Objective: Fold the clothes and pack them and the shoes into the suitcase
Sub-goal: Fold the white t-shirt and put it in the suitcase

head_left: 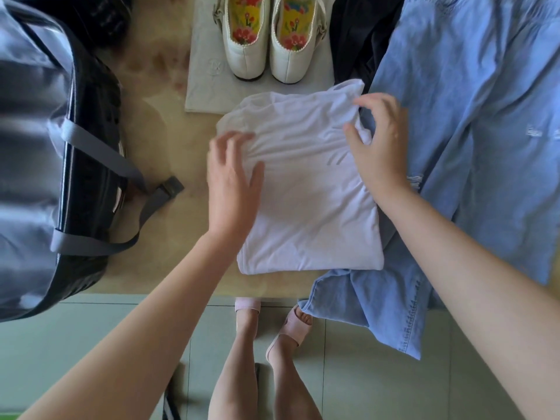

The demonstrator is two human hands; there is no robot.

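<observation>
A white shirt (306, 189) lies folded into a rough rectangle in the middle of the beige table (160, 122). My left hand (233, 183) rests flat on its left side with straight fingers. My right hand (378, 144) pinches the shirt's upper right corner between thumb and fingers. A pair of white shoes (269, 40) with flowered insoles stands behind the shirt on a white dust bag (206, 83). Light blue jeans (472, 140) spread over the right side. The open black suitcase (60, 140) with grey straps sits at the left.
A dark garment (357, 40) lies at the back between the shoes and the jeans. One jeans leg (391, 316) hangs over the table's front edge. Below the edge are my legs and pink slippers (288, 328) on a tiled floor.
</observation>
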